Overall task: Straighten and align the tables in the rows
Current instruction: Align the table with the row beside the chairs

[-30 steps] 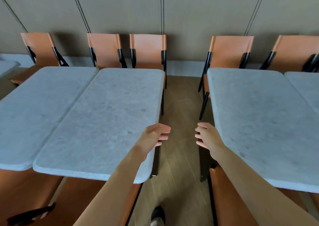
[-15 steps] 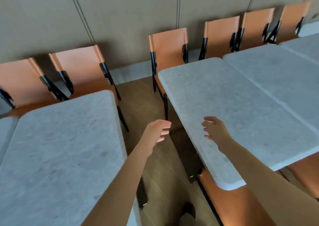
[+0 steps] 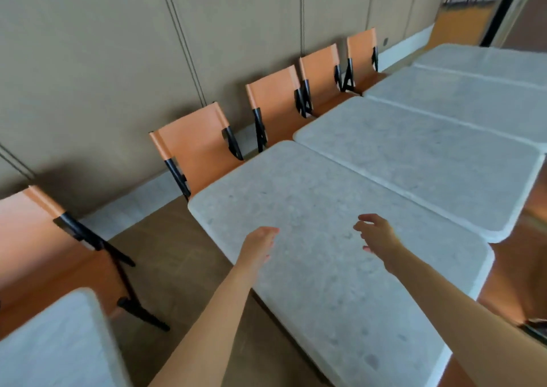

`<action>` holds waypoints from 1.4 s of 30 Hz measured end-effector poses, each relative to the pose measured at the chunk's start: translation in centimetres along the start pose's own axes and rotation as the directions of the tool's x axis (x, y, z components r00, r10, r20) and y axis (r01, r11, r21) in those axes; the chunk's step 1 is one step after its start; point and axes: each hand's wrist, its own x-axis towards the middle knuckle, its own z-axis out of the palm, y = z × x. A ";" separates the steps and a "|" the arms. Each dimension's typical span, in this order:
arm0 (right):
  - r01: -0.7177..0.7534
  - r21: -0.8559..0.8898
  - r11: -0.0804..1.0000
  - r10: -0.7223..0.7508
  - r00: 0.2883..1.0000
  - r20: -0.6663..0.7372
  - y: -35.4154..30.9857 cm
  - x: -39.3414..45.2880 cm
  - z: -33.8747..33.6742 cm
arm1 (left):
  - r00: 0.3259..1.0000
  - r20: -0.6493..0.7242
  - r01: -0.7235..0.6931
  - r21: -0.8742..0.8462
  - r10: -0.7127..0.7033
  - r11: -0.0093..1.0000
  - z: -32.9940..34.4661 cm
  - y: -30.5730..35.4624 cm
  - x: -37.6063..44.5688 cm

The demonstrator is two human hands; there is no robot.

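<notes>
Wood aisle (image 3: 165, 256) beside table (image 3: 310, 197) edge; left hand (image 3: 260, 246), right hand (image 3: 377, 234) empty.

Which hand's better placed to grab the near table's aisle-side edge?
Left. The left hand hangs open right at the aisle-side edge of the near table; the right hand hovers open over mid-tabletop, farther from that edge.
</notes>
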 end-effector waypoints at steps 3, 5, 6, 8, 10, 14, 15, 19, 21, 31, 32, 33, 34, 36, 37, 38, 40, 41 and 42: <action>-0.059 -0.018 0.998 0.058 0.997 -0.058 1.2 2.3 -0.3 | 0.999 -0.011 0.032 0.088 -0.032 0.996 0.0 -1.1 3.9; -0.090 -0.021 0.996 0.087 0.992 -0.093 1.6 3.8 0.4 | 1.000 -0.010 0.025 0.176 -0.023 0.984 -1.0 -1.7 6.6; -0.101 -0.022 0.995 0.098 0.988 -0.117 1.6 4.7 1.0 | 1.000 -0.004 0.016 0.217 -0.015 0.976 -1.7 -1.8 8.3; -0.118 -0.026 0.993 0.113 0.980 -0.162 0.6 6.0 2.7 | 1.000 0.017 -0.010 0.289 0.005 0.957 -3.4 -1.5 11.9; -0.126 -0.056 0.990 0.112 0.973 -0.202 -0.7 7.8 4.8 | 0.998 0.055 -0.053 0.366 0.035 0.929 -5.1 -0.6 16.0; -0.166 -0.142 0.976 0.118 0.948 -0.295 -2.3 11.0 9.9 | 0.973 0.154 -0.227 0.550 0.169 0.804 -8.0 1.7 25.1; -0.197 -0.147 0.969 0.142 0.937 -0.320 -2.4 11.4 11.4 | 0.962 0.195 -0.272 0.602 0.193 0.750 -8.7 2.3 27.4; -0.362 -0.141 0.922 0.305 0.899 -0.314 -1.5 12.0 17.1 | 0.929 0.319 -0.368 0.728 0.189 0.579 -10.9 3.7 33.7; -0.415 -0.133 0.900 0.361 0.881 -0.305 -1.1 12.1 19.5 | 0.907 0.387 -0.415 0.755 0.166 0.509 -11.7 4.7 35.8; -0.336 -0.340 0.878 0.191 0.899 -0.394 -5.2 24.6 23.1 | 0.749 0.634 -0.657 0.748 0.194 0.092 -8.2 5.3 45.0; -0.296 -0.358 0.886 0.142 0.906 -0.399 -6.2 27.0 23.3 | 0.731 0.641 -0.671 0.737 0.234 0.075 -7.1 6.0 46.4; -0.262 -0.396 0.880 0.094 0.913 -0.397 -7.0 28.9 23.7 | 0.714 0.651 -0.681 0.732 0.258 0.038 -6.1 6.9 47.6; -0.235 -0.428 0.873 0.050 0.915 -0.399 -7.6 31.2 24.1 | 0.686 0.671 -0.698 0.716 0.282 -0.004 -4.9 7.8 49.2; -0.212 -0.469 0.857 0.004 0.914 -0.406 -8.1 35.7 24.8 | 0.625 0.715 -0.734 0.675 0.314 -0.076 -2.8 9.7 53.2; -0.214 -0.486 0.847 -0.011 0.907 -0.420 -8.1 37.9 25.1 | 0.613 0.716 -0.737 0.671 0.335 -0.086 -1.7 10.7 55.1; -0.218 -0.505 0.835 -0.026 0.901 -0.433 -7.9 39.9 25.3 | 0.614 0.707 -0.734 0.675 0.352 -0.076 -0.4 11.8 57.0; -0.225 -0.526 0.820 -0.058 0.882 -0.467 -7.5 43.8 25.3 | 0.627 0.677 -0.724 0.689 0.386 -0.032 2.5 13.8 60.4; -0.246 -0.531 0.811 -0.062 0.866 -0.495 -7.3 45.4 25.5 | 0.637 0.660 -0.715 0.699 0.397 -0.015 3.8 14.6 62.0; -0.277 -0.542 0.793 -0.060 0.850 -0.523 -7.2 46.8 25.8 | 0.645 0.649 -0.706 0.708 0.404 -0.010 4.8 15.0 63.5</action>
